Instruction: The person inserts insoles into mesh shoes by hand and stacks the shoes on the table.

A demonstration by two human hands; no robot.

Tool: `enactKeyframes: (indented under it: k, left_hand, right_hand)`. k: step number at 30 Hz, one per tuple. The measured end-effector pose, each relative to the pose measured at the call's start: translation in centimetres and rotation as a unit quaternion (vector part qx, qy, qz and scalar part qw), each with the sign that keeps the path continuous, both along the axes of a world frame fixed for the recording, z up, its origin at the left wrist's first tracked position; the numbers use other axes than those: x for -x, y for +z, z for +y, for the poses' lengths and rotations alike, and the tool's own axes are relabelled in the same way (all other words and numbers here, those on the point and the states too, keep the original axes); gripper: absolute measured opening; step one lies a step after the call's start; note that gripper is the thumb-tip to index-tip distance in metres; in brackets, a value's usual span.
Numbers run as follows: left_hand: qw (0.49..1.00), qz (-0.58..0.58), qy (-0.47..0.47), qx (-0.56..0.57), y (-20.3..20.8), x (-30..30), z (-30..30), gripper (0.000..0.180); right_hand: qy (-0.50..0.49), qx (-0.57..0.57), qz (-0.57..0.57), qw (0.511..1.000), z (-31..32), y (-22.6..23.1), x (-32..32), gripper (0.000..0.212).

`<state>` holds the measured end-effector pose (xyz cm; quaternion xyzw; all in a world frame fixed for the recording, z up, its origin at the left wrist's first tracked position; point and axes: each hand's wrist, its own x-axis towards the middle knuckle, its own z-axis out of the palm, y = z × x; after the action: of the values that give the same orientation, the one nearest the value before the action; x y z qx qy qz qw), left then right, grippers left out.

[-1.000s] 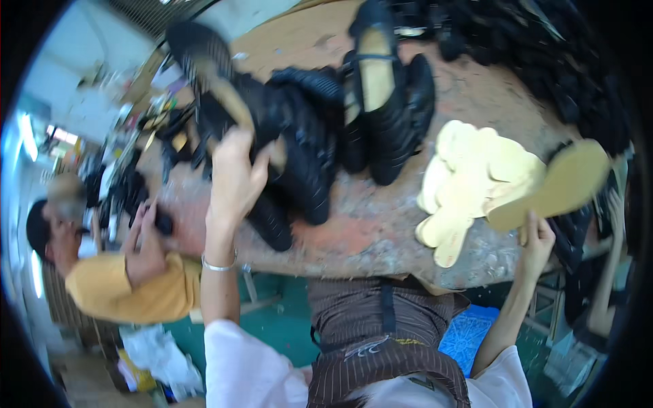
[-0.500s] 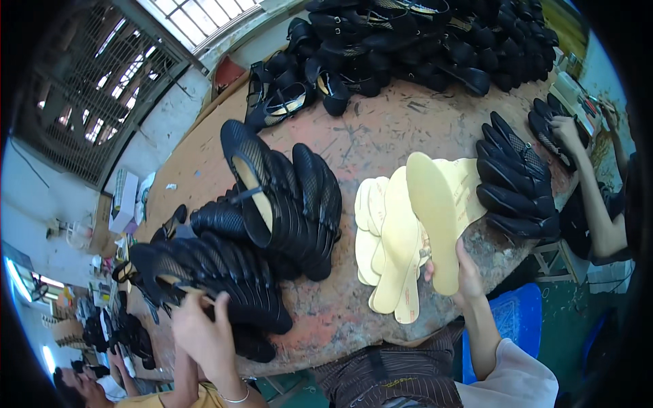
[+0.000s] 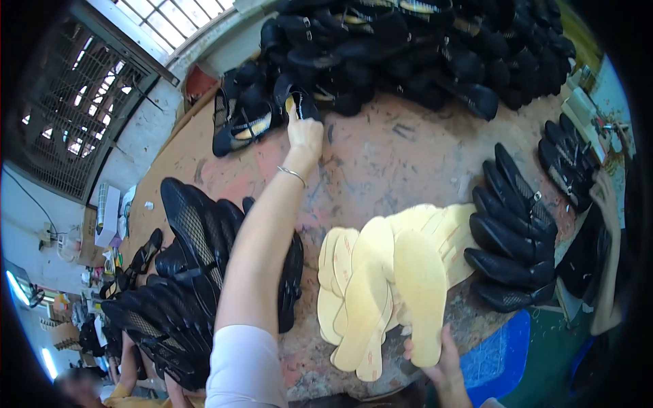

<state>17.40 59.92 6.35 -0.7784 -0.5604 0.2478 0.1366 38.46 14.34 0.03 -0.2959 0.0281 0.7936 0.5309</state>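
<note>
My left hand (image 3: pixel 304 137) reaches across to the far side of the table, its index finger in the opening of a black shoe (image 3: pixel 309 107) with a yellowish inside. The other fingers are curled at the shoe's near end, and the thumb is hard to make out. My right hand (image 3: pixel 445 364), near the table's front edge, holds a pale yellow insole (image 3: pixel 420 285) by its narrow lower end. Under and beside that insole lies a spread of matching insoles (image 3: pixel 367 272).
Behind stands a large heap of black shoes (image 3: pixel 401 54). Stacked black mesh shoes (image 3: pixel 190 231) stand to the left, a row of black shoes (image 3: pixel 513 231) to the right. Another person's hand (image 3: pixel 602 190) is at shoes on the far right. A blue stool (image 3: pixel 500 353) stands below the table edge.
My left hand has moved from the left shoe stacks to the black shoe at the back. The right hand still holds the insole. The whole view has shifted.
</note>
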Motion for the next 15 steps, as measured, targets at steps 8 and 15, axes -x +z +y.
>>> enactKeyframes:
  k: [8, 15]
  left_hand:
    - [0.868, -0.482, -0.108, 0.055, 9.9, -2.7, -33.9, 0.024]
    - [0.810, -0.558, 0.177, -0.033, 0.7, -0.1, -49.9, 0.015]
  right_hand:
    - [-0.043, -0.112, -0.204, 0.972, 1.1, 0.2, -3.0, 0.061]
    - [0.062, -0.328, -0.444, 0.831, -0.7, 5.3, -3.5, 0.056]
